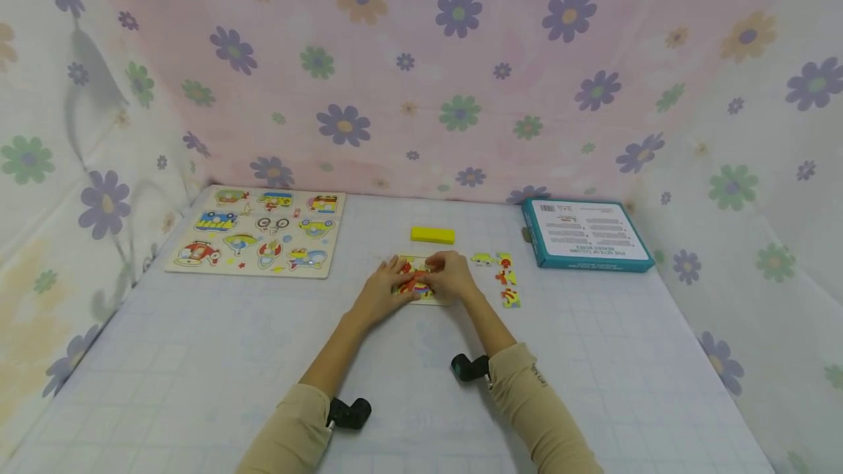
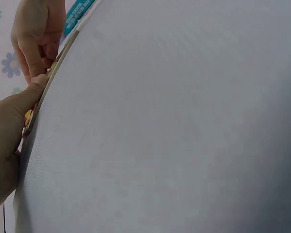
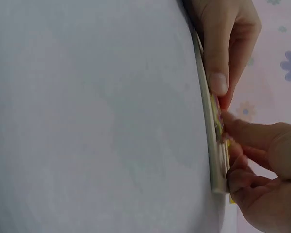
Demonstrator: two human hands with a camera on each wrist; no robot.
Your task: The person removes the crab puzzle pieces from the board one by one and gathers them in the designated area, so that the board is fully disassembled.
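Observation:
A small wooden jigsaw board with red and yellow pieces lies mid-table, partly covered by both hands. My left hand rests along its left side, fingers fairly straight, with the thumb on the pieces; in the left wrist view the left thumb lies over the board's edge. From the right, my right hand bends its fingers down onto the board. In the right wrist view that right hand pinches a puzzle piece at the board's surface; most of the piece is hidden.
Loose puzzle pieces lie right of the board, with a pale green one beside them. Behind is a yellow block. A vehicle peg puzzle lies back left, a teal box back right. Floral cloth walls surround the table.

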